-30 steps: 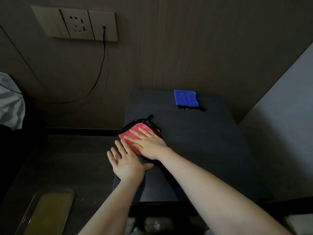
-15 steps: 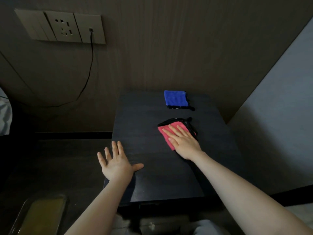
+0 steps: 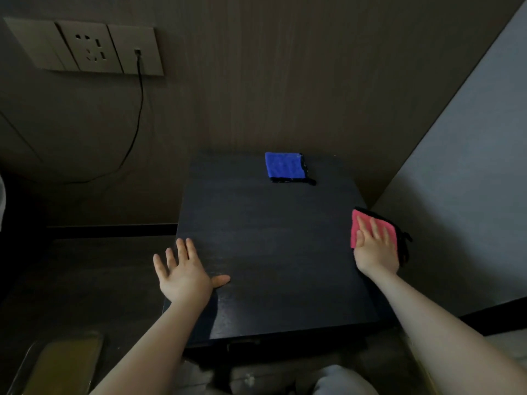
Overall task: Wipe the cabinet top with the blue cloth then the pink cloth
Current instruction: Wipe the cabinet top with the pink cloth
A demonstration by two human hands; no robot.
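The dark cabinet top [image 3: 271,252] fills the middle of the view. A folded blue cloth [image 3: 283,166] with black edging lies near its back edge. At the right edge of the top lies the pink cloth [image 3: 362,223], also black-edged, partly overhanging. My right hand [image 3: 376,249] presses flat on the pink cloth, fingers spread, covering its near part. My left hand [image 3: 185,272] rests flat on the front left corner of the top, fingers apart, holding nothing.
A wood-panelled wall stands behind the cabinet, with a socket panel [image 3: 85,49] and a black cable [image 3: 137,115] hanging from it. A pale wall [image 3: 470,181] closes the right side. A lower dark surface lies to the left, with a yellowish tray-like object [image 3: 62,363] near the bottom left.
My right hand has slid the pink cloth from the left part of the top across to its right edge. The left hand stayed at the front left corner.
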